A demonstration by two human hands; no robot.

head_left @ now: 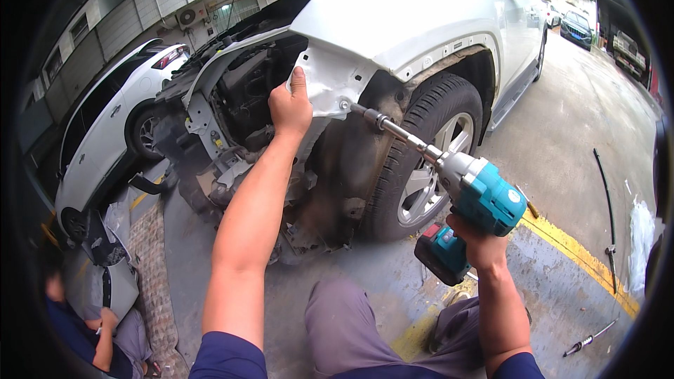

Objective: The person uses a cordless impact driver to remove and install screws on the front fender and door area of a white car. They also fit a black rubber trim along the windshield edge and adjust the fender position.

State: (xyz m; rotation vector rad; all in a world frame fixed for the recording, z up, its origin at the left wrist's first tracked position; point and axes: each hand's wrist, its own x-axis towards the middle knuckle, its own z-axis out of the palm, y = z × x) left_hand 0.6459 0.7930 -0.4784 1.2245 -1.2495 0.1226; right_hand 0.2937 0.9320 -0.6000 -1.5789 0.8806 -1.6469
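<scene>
One yellow stripe [581,259] crossed scuffed grey ground [551,288] beside a white car [414,10]; the left hand [290,107] clasped its fender [333,74], the right hand [481,244] gripped a teal impact wrench [491,198], socket [369,114] at a bolt [345,104]

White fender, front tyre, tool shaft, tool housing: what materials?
White fender: probably painted sheet metal; glossy, with holed flange.
Front tyre: apparently rubber; matte black, grooved tread.
Tool shaft: likely steel; grey metallic sheen.
Tool housing: likely plastic; teal, moulded shape.
</scene>
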